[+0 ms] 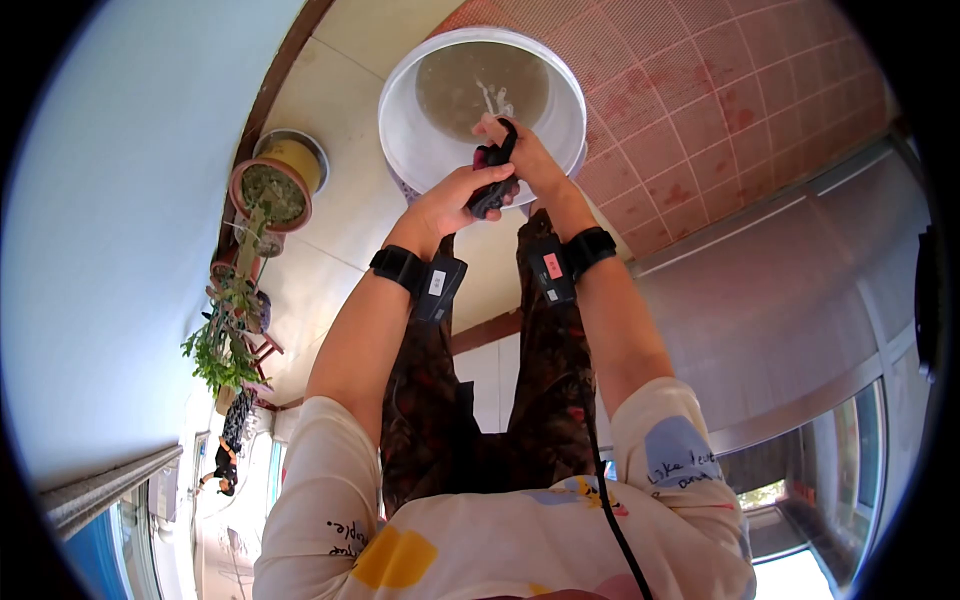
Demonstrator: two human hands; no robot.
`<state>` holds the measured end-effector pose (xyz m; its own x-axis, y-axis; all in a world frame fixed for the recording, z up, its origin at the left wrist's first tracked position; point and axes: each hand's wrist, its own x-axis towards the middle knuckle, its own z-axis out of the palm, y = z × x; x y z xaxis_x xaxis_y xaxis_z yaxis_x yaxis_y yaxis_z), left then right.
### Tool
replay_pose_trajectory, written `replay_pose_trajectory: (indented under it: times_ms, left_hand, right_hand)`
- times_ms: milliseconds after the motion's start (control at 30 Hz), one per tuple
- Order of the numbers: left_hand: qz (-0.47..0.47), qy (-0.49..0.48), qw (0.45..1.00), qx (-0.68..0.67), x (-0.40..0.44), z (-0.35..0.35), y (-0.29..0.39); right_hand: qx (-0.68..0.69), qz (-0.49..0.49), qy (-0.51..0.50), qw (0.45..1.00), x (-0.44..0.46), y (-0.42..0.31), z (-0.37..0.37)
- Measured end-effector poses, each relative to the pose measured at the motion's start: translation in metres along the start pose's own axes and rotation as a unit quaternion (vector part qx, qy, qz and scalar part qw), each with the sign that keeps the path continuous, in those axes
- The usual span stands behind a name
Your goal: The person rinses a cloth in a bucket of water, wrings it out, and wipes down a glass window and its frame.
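Observation:
My left hand (pixel 445 202) and my right hand (pixel 540 165) are both closed around a bunched, twisted black wet cloth (pixel 492 180) with a little dark pink showing. They hold it over the near rim of a large white bucket (pixel 402 125). Cloudy greyish-brown water (pixel 470 75) stands in the bucket. Clear water (pixel 495 98) streams or splashes just beyond my right fingers. Part of the cloth is hidden inside my fingers, so its exact kind cannot be made out.
Potted plants stand along the wall at left, among them a cactus pot (pixel 272 197) and a leafy green plant (pixel 222 350). A red patterned mat (pixel 700 110) lies right of the bucket on pale floor tiles. Another person (pixel 228 455) is far off at lower left.

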<state>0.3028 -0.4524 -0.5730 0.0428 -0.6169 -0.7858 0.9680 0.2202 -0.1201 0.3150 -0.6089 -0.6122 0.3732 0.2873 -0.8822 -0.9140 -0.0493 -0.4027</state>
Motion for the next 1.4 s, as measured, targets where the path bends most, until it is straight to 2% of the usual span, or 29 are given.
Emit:
replay_pose_trajectory:
  times_ms: [67, 100, 133, 200, 233, 300, 367, 500, 567, 700, 767, 900, 967, 1000, 1067, 1233, 1400]
  left_hand:
    - [-0.003, -0.018, 0.998, -0.057, -0.001, -0.002, 0.001]
    - [-0.003, -0.018, 0.998, -0.057, -0.002, -0.001, 0.0]
    - [-0.022, -0.049, 0.995, -0.083, -0.002, -0.001, -0.002]
    - [-0.037, -0.079, 0.99, -0.11, -0.002, -0.001, -0.001]
    - [-0.038, -0.073, 0.992, -0.093, -0.002, 0.0, -0.001]
    - [-0.041, -0.067, 0.994, -0.077, -0.005, 0.007, -0.001]
    - [-0.032, 0.044, 0.998, -0.028, -0.013, 0.017, 0.0]
    - [-0.07, 0.043, 0.997, -0.013, -0.015, 0.009, -0.001]
    - [-0.064, -0.05, 0.996, -0.04, -0.012, -0.001, -0.001]
    - [-0.08, -0.038, 0.996, -0.01, -0.009, 0.003, 0.002]
    - [-0.068, -0.01, 0.995, 0.076, -0.009, 0.008, 0.004]
    - [-0.054, 0.027, 0.989, 0.138, -0.001, 0.009, 0.002]
    - [-0.046, 0.109, 0.978, 0.174, 0.005, 0.013, -0.002]
    - [-0.047, 0.11, 0.978, 0.174, 0.007, 0.017, -0.003]
    - [-0.019, 0.2, 0.961, 0.19, 0.01, 0.023, -0.005]
    - [-0.005, 0.244, 0.943, 0.224, 0.019, 0.021, -0.013]
    - [0.004, 0.254, 0.94, 0.226, 0.023, 0.017, -0.018]
  right_hand:
    - [0.241, 0.012, -0.039, 0.97, -0.01, -0.004, -0.002]
    - [0.304, -0.006, -0.062, 0.95, -0.01, -0.006, -0.002]
    - [0.304, -0.006, -0.063, 0.95, -0.014, -0.006, -0.003]
    - [0.237, -0.034, -0.159, 0.958, -0.022, -0.008, -0.004]
    - [0.254, -0.023, -0.179, 0.95, -0.02, -0.007, -0.002]
    - [0.247, -0.013, -0.168, 0.954, -0.021, -0.009, -0.003]
    - [0.24, -0.006, -0.158, 0.958, -0.02, -0.01, -0.002]
    - [0.199, -0.024, -0.14, 0.97, -0.016, -0.005, 0.001]
    - [0.189, -0.019, -0.137, 0.972, -0.017, -0.008, 0.005]
    - [0.209, -0.006, -0.145, 0.967, -0.012, -0.011, 0.008]
    - [0.21, 0.014, -0.143, 0.967, -0.01, -0.014, 0.011]
    - [0.175, 0.011, -0.113, 0.978, -0.002, -0.015, 0.016]
    - [0.161, -0.001, -0.1, 0.982, 0.001, -0.015, 0.018]
    - [0.138, -0.005, -0.081, 0.987, 0.002, -0.016, 0.019]
    - [0.115, -0.01, -0.062, 0.991, 0.003, -0.019, 0.023]
    - [0.006, -0.019, 0.044, 0.999, 0.008, -0.016, 0.031]
    - [-0.005, -0.008, 0.046, 0.999, 0.013, -0.012, 0.031]
